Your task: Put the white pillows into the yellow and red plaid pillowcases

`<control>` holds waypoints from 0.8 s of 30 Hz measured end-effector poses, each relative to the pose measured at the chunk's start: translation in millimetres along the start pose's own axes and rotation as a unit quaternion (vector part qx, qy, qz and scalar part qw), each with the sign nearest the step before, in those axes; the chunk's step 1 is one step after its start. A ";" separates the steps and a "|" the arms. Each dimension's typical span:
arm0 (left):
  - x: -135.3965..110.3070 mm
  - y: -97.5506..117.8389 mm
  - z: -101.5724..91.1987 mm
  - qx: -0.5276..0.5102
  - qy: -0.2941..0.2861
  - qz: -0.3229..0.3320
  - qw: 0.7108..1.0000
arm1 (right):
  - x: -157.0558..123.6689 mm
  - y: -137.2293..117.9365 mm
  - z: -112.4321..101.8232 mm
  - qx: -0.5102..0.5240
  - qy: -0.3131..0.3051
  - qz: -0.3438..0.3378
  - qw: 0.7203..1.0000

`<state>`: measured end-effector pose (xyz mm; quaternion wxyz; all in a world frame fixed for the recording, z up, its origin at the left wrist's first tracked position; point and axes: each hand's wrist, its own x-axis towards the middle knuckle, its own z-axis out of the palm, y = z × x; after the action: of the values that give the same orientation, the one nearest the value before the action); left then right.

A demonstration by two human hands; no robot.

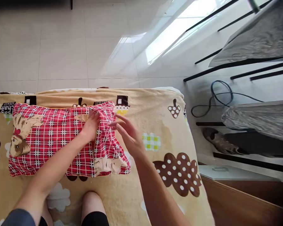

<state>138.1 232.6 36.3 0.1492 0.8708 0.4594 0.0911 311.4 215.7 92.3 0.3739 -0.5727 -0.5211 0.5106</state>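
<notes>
A pillow in a red plaid pillowcase [52,138] with a dog print lies on a tan patterned blanket [155,125]. My left hand [91,125] presses on the pillow near the case's open end, its fingers tucked under a fold of the cloth. To the right, my right hand [127,133] pinches the loose edge of the pillowcase near its top right corner. The case's open end bunches and hangs over the pillow's right side.
My knee [91,204] shows at the bottom edge on the blanket. Beyond the bed is a shiny white tiled floor [85,47]. At the right are a black cable [217,97], shoes [219,141] on a rack, and a wooden cabinet [238,201].
</notes>
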 end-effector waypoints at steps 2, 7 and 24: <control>-41.9 8.9 -10.9 0.016 -0.015 0.032 0.999 | -38.3 25.8 -15.7 -0.057 0.076 0.045 0.994; -127.6 33.2 -0.1 0.011 -0.075 0.063 0.995 | -139.1 76.6 32.1 -0.148 0.053 0.104 0.982; -117.2 0.8 24.1 -0.035 -0.082 0.094 0.992 | -169.1 70.2 130.1 0.014 -0.057 0.098 0.993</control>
<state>80.0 130.9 11.5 0.2076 0.9090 0.3581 0.0491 210.6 24.3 32.0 0.2995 -0.5860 -0.4755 0.5838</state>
